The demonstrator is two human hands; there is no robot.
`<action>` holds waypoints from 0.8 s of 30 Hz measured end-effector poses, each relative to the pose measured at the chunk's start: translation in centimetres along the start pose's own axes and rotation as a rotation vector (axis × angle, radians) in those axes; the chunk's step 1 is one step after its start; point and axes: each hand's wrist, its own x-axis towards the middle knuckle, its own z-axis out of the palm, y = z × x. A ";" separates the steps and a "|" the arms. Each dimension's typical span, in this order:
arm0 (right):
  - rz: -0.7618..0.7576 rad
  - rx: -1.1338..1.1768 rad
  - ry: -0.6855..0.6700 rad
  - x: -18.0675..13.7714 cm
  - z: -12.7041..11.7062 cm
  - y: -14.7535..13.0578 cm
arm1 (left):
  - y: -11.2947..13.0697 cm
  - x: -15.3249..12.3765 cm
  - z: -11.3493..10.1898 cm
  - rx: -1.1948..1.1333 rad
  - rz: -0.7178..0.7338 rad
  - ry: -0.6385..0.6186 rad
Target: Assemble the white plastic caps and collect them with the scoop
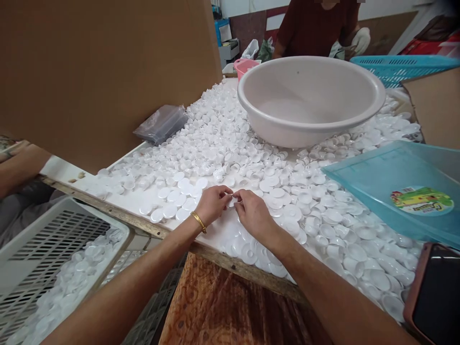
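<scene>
My left hand point(213, 203) and my right hand point(253, 213) meet over the near edge of a white table point(61, 168) that is heaped with several small white plastic caps and suction-cup-like pieces point(223, 148). Both hands have their fingers pinched together around a small white piece point(233, 197) held between them. A gold bangle point(198, 221) sits on my left wrist. The caps lie all around both hands.
A large pale basin point(309, 98) stands on the pile at the back. A teal tray point(395, 187) lies at right, a phone point(436, 297) at the lower right. A white slatted crate point(61, 258) holds more pieces at lower left. A cardboard wall point(100, 72) stands left. Another person point(319, 26) sits opposite; someone's arm point(17, 165) shows at far left.
</scene>
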 end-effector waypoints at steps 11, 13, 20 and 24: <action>-0.220 -0.425 -0.043 -0.4 -1.3 -0.2 | 0.0 -0.3 0.2 -0.089 -0.035 -0.107; -0.244 -0.440 -0.061 -0.4 -1.3 -0.3 | 0.1 0.1 -0.1 -0.233 -0.109 -0.204; -0.292 -0.546 -0.107 -1.2 -0.8 -1.6 | 0.5 0.6 -1.1 -0.292 -0.226 -0.325; -0.339 -0.582 -0.068 -1.6 0.0 -2.2 | 0.0 0.8 -1.3 -0.305 -0.211 -0.372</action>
